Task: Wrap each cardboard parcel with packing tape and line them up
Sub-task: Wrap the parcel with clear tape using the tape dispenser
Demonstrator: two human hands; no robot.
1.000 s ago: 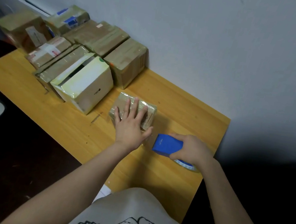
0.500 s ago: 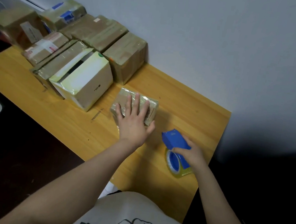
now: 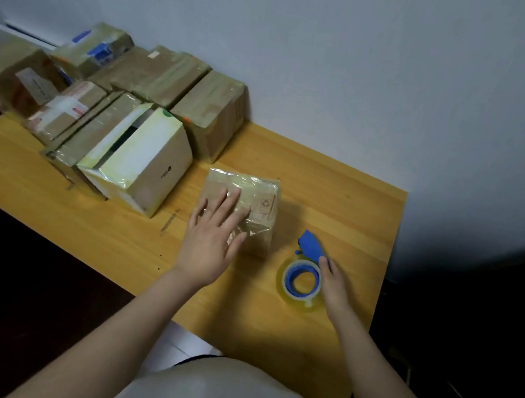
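Two bare hands work at a wooden table (image 3: pixel 331 194) set against a pale wall (image 3: pixel 339 58), seen from the head camera.

Left hand (image 3: pixel 208 242): laid flat on the small parcel (image 3: pixel 255 194), palm down. Its fingers (image 3: pixel 227 201) are straight and slightly spread, pressing on the top face rather than curling round an edge. The thumb lies along the near right corner of the parcel.

Small parcel: a brown cardboard box lying flat near the middle of the table, its top and near side covered in glossy clear tape. A recycling mark shows on the right part of the top.

Right hand (image 3: pixel 335 283): touching the right side of the tape dispenser (image 3: pixel 288 279), fingertips up at its blue handle. Whether the fingers curl round it cannot be told from this angle.

Tape dispenser: a clear roll on a blue core, standing on the table just right of the small parcel and apart from it.

Taped parcels (image 3: pixel 156 84): grouped at the back left of the table, several touching side by side. The white-topped box (image 3: pixel 149 160) stands at the front of the group, near the small parcel but not touching it.

A white shirt (image 3: pixel 228 394) with a line drawing fills the lower edge.
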